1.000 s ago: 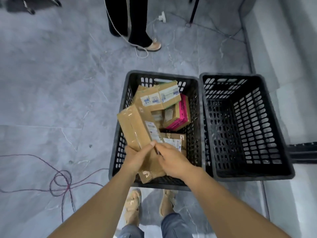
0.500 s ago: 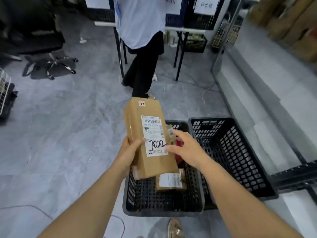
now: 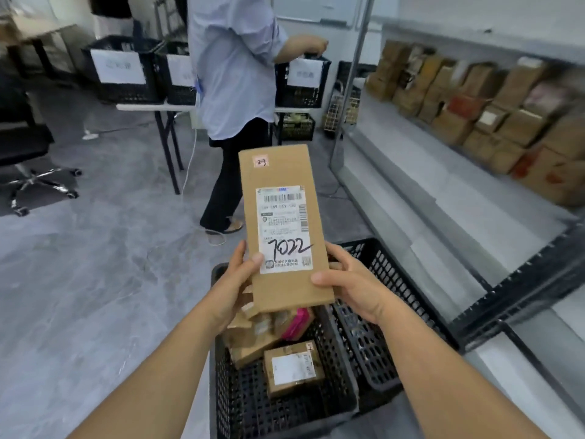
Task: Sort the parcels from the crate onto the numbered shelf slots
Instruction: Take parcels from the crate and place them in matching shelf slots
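Observation:
A long brown cardboard parcel (image 3: pixel 281 172) with a white label marked "7022" is held upright in front of me, above the black crate (image 3: pixel 278 410). My left hand (image 3: pixel 235 285) grips its lower left edge, thumb on the label. My right hand (image 3: pixel 351 285) grips its lower right edge, thumb on the front face. In the crate lie several more parcels, among them a small brown box (image 3: pixel 292 369) with a white label and a pink-edged one (image 3: pixel 297 323). The shelf (image 3: pixel 443 198) runs along the right, with a row of brown parcels (image 3: pixel 493 122) at its back.
A second black crate (image 3: pixel 373 327) with nothing visible in it stands right of the first. A person in a light shirt (image 3: pixel 234 74) stands ahead at a table (image 3: pixel 152 106) bearing labelled black crates. An office chair base (image 3: pixel 34 185) is at the left. Grey floor spreads to the left.
I have lifted the long parcel out of the crate and turned it upright, label facing me. My head has tilted up, so the shelf and the person ahead come into view.

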A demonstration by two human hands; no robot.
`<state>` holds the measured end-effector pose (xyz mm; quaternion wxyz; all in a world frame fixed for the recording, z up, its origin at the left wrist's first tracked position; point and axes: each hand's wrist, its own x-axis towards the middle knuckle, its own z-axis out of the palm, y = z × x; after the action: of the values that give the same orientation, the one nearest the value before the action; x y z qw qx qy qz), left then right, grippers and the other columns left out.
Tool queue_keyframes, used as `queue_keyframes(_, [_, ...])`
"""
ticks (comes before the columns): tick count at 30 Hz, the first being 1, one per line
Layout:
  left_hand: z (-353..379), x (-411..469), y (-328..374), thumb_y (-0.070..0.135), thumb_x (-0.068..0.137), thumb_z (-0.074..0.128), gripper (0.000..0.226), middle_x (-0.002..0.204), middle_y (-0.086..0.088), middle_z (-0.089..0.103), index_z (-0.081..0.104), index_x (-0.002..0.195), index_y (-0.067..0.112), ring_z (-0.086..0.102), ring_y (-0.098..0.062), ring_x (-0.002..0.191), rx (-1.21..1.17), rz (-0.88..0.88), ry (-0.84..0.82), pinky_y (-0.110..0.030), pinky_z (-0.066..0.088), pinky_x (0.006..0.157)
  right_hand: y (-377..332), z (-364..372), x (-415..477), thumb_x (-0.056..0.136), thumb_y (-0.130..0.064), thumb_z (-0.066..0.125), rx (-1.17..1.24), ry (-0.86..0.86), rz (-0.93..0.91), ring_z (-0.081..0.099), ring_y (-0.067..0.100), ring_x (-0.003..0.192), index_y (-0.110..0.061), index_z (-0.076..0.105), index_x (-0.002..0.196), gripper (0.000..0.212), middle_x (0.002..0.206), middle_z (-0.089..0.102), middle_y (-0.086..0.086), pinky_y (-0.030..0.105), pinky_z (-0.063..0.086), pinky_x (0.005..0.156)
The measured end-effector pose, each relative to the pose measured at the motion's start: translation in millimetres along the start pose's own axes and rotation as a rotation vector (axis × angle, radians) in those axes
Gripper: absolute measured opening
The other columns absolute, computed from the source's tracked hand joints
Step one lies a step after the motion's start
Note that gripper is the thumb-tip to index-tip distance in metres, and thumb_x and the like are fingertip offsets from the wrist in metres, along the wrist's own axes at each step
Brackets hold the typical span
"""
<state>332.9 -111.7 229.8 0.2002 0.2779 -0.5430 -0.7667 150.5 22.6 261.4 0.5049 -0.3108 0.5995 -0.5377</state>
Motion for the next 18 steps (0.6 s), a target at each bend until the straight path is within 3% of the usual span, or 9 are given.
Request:
queue_keyframes(2, [12,3,3,0.060,0.058,0.078,0.101,0.127,0.012,0.062,0.029,0.145,0.042,0.061,-0.013,0.115,0.060,0.032,-0.094,-0.038,0.051,0.095,-7,-8,-10,0.062,-0.015,0.080,-0.013,0.098,-0.068,0.068,0.024,0.101,-0.031,0.044,0.136,0.084,0.114,0.069,0.012,0.032,0.054,0.079])
queue_keyframes(4, [27,6,8,0.048,0.057,0.077,0.091,0.120,0.015,0.066,0.038,0.139,0.041,0.064,-0.008,0.109,0.085,0.083,-0.165,-0.025,0.055,0.083,-14,-16,-23,0.056,-0.024,0.083,-0.048,0.173,-0.127,0.067,0.022,0.105,-0.035,0.042,0.139,0.093,0.113,0.069,0.009,0.037,0.053,0.088])
queue_keyframes(9, [68,17,19,0.025,0.068,0.081,0.080,0.123,0.007,0.065,0.043,0.138,0.035,0.064,-0.008,0.106,0.078,0.130,-0.284,-0.022,0.054,0.079,-26,-35,-69,0.054,-0.033,0.082,-0.149,0.315,-0.191,0.059,0.008,0.114,-0.042,0.037,0.141,0.098,0.126,0.061,-0.002,0.032,0.049,0.097])
queue_keyframes(13, [98,28,17,0.041,0.058,0.080,0.086,0.125,0.009,0.064,0.044,0.136,0.040,0.061,-0.013,0.115,0.099,0.105,-0.409,-0.034,0.048,0.094,-29,-47,-110,0.062,-0.016,0.078,-0.159,0.420,-0.216,0.063,0.009,0.109,-0.044,0.038,0.135,0.088,0.126,0.061,0.003,0.016,0.051,0.079])
queue_keyframes(18, [137,26,13,0.041,0.058,0.077,0.082,0.122,0.011,0.065,0.045,0.134,0.041,0.062,-0.011,0.111,0.132,0.120,-0.517,-0.026,0.051,0.086,-26,-61,-147,0.063,-0.008,0.078,-0.172,0.539,-0.224,0.064,0.010,0.104,-0.044,0.039,0.130,0.085,0.119,0.062,0.007,0.014,0.052,0.072])
